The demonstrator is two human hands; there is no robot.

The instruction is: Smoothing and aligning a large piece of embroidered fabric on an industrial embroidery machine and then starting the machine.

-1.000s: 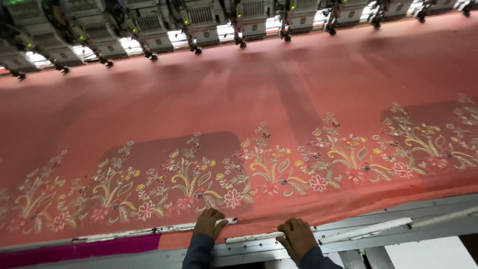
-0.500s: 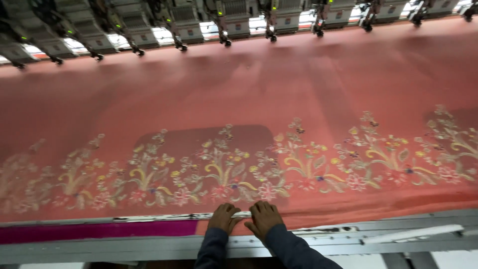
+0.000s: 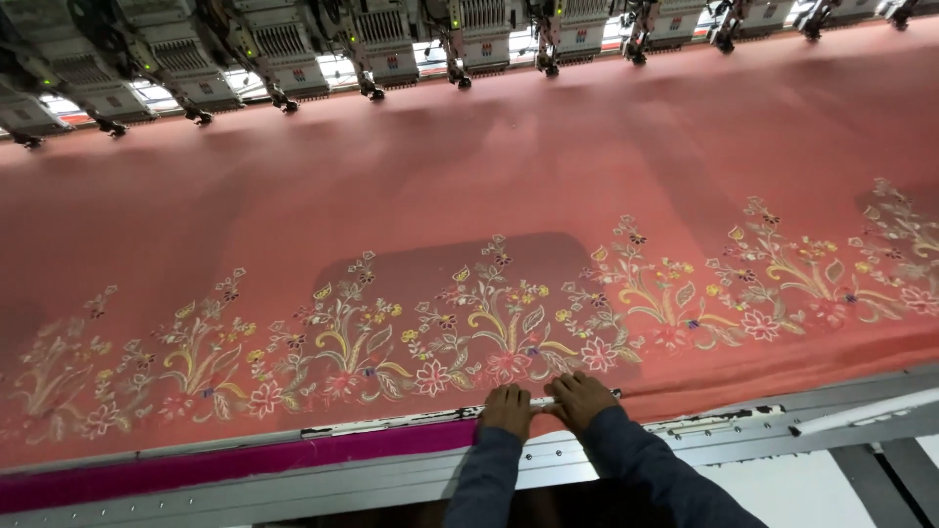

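- Closest to the camera: two dark blue sleeves [image 3: 626,469] come up from the bottom edge, roughly the 6 o'clock spot of the view.
- Left hand [image 3: 507,409] lies palm down, fingers curled over a thin white clamp strip [image 3: 391,422] that runs along the near edge of the frame. Looks like it's pressing more than pinching, can't tell if the fingers actually close round it.
- Right hand [image 3: 579,397] sits just beside the left, at its 3 o'clock, almost touching. Fingers flat and bent over the same strip, and again I can't tell whether they close round it.
- The strip runs out from under the hands toward 9 o'clock; another white strip [image 3: 861,411] lies off toward 3 o'clock on the grey metal rail [image 3: 293,479].
- A magenta band [image 3: 196,464] shows along the rail at 8 o'clock from the hands.
- Right past the fingertips, at 12 o'clock: the salmon-pink fabric [image 3: 489,166], stretched flat, its near edge under both hands.
- A floral embroidered border [image 3: 509,323] runs 9 to 3 across the cloth, just above the hands.
- Farthest out, along the top: a row of embroidery machine heads [image 3: 469,29] hanging over the cloth.
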